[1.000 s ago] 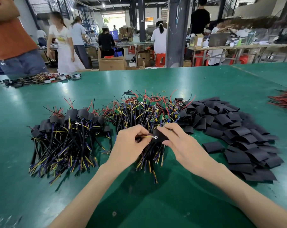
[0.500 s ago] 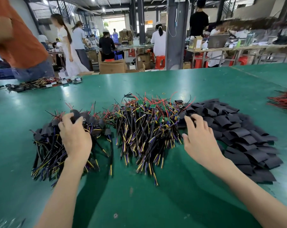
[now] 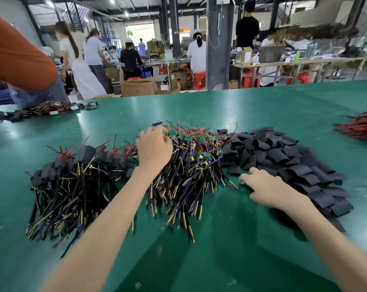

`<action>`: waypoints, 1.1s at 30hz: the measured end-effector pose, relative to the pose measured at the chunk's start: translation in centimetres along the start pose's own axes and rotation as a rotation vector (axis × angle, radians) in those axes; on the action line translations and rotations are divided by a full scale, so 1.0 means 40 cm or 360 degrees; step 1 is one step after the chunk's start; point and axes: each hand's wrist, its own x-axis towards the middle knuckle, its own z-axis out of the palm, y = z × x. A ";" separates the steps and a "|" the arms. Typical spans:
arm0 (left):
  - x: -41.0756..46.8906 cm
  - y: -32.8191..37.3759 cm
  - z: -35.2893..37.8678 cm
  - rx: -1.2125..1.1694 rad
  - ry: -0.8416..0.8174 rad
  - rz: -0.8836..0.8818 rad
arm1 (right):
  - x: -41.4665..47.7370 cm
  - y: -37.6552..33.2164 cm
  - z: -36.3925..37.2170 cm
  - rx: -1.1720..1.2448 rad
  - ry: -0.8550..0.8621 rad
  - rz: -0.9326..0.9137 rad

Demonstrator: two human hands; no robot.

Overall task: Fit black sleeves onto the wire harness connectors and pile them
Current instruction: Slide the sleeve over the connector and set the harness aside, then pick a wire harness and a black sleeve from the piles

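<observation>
Left grip (image 3: 154,146) digs curled fingers into the middle harnesses (image 3: 195,165); whether it pinches one, I cannot tell. Right grip (image 3: 264,186) rests relaxed on the worktop (image 3: 210,249), at the near edge of the sleeves (image 3: 283,154).

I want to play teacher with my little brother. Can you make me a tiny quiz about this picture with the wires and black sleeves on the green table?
1. True or false: the right hand is at the near edge of the sleeves.
2. Fill in: of the three piles, the finished pile lies farthest ____.
3. Pick one: the left hand is on A) the finished pile, B) the bare harnesses, C) the sleeves.

Key: 1 true; 2 left; 3 B.
</observation>
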 end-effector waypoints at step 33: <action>0.094 0.159 0.065 -0.0652 -0.0257 -0.0076 | -0.013 -0.017 -0.001 -0.0014 0.0023 0.0097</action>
